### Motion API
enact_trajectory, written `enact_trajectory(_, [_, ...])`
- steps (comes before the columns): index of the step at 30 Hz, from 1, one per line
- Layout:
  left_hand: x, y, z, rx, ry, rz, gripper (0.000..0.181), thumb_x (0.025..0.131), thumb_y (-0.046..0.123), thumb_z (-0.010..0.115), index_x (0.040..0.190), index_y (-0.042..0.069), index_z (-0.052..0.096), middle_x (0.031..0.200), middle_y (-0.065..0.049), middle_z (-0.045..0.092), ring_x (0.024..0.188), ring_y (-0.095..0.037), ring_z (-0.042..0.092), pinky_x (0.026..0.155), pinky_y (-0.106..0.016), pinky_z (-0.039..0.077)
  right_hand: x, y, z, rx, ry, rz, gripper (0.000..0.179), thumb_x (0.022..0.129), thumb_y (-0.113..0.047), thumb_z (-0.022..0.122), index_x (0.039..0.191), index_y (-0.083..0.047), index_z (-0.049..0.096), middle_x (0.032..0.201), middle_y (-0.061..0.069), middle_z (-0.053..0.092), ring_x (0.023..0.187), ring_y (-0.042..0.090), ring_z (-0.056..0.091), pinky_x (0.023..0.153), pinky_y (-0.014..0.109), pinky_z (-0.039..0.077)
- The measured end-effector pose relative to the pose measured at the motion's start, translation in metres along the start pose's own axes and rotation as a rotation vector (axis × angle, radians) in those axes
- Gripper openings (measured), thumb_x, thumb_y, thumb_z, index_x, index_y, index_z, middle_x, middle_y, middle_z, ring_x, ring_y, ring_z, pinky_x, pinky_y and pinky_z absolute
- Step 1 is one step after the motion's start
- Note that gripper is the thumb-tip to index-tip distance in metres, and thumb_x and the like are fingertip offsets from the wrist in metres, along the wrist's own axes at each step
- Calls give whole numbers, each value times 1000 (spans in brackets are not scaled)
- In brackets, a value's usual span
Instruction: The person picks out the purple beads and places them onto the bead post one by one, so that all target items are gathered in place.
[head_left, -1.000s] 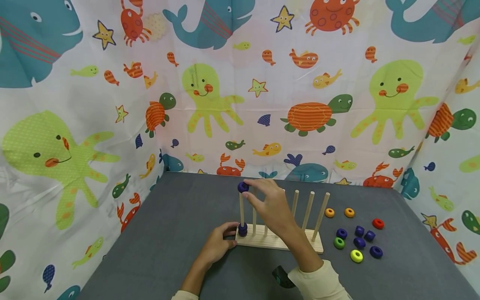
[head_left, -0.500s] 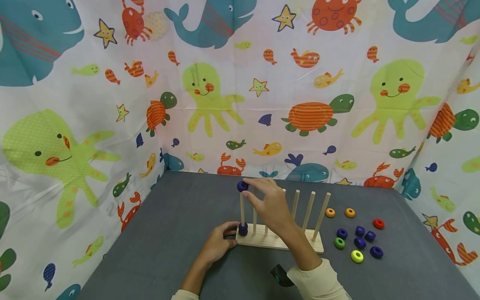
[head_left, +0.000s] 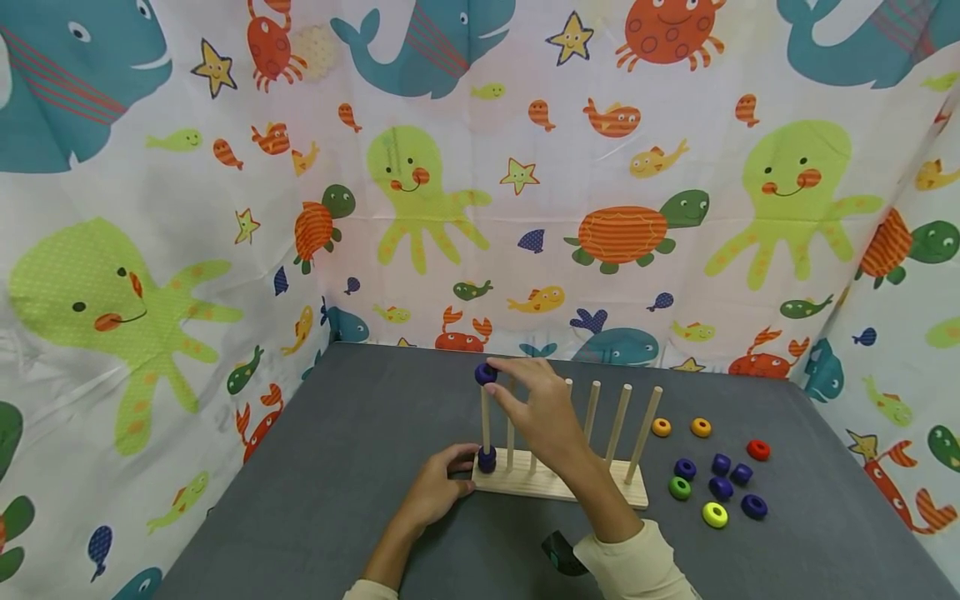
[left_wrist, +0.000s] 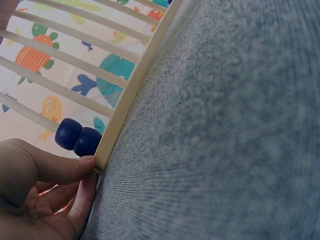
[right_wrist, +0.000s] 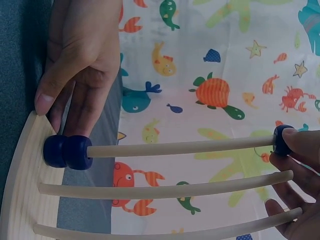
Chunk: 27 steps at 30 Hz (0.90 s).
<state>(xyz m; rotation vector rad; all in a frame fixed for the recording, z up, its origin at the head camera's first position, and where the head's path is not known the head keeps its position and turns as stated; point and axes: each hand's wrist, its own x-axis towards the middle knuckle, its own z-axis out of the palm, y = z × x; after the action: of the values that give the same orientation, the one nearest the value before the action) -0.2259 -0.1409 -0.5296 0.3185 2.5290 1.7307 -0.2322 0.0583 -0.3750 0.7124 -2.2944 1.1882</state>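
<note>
A wooden peg stand (head_left: 528, 483) with a row of upright pegs stands on the grey table. My left hand (head_left: 432, 492) grips the left end of its base, thumb in front and fingers behind. My right hand (head_left: 551, 421) pinches a dark blue bead (head_left: 483, 374) between thumb and index finger at the top of the leftmost peg (right_wrist: 190, 146). In the right wrist view that bead sits around the peg's tip. Two dark blue beads (left_wrist: 78, 137) are stacked at the foot of this same peg. My right hand hides some of the middle pegs in the head view.
Right of the stand lie several loose blue beads (head_left: 753, 506), a green ring (head_left: 679, 488), a yellow ring (head_left: 715, 515), a red ring (head_left: 758, 450) and two orange rings (head_left: 701, 427). A dark object (head_left: 564, 553) lies by the right sleeve. Patterned cloth (head_left: 450, 208) encloses the table's back and sides.
</note>
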Motion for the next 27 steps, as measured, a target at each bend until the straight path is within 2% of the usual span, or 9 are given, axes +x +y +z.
enact_trajectory(8, [0, 2, -1, 6, 6, 3, 55, 89, -7, 73, 143, 6, 64, 132, -17, 72, 124, -36, 68, 103, -55, 52, -2, 2, 1, -4, 3, -8, 38, 97, -17, 79, 134, -12, 74, 131, 6, 73, 120, 27, 61, 99, 53, 53])
enact_trajectory(16, [-1, 3, 0, 2, 16, -3, 55, 89, -8, 74, 141, 6, 65, 132, -18, 71, 124, -36, 67, 104, -58, 50, -5, 2, -2, 5, 34, -12, 34, 98, -16, 77, 131, -10, 75, 131, 7, 74, 128, 28, 62, 108, 56, 50])
enact_trajectory(24, [-2, 2, 1, -4, 23, 0, 56, 87, -9, 74, 141, 4, 65, 130, -19, 71, 123, -38, 67, 105, -62, 48, -7, -1, -12, -9, 119, -99, 30, 95, -11, 80, 124, -7, 77, 123, 8, 77, 121, 30, 65, 105, 55, 52])
enact_trajectory(27, [-1, 2, 1, -5, 23, -4, 56, 87, -9, 74, 141, 4, 65, 130, -19, 71, 124, -38, 66, 105, -62, 48, -10, 0, -17, -1, 151, -98, 29, 94, -9, 81, 123, -6, 78, 120, 9, 77, 120, 30, 65, 104, 59, 51])
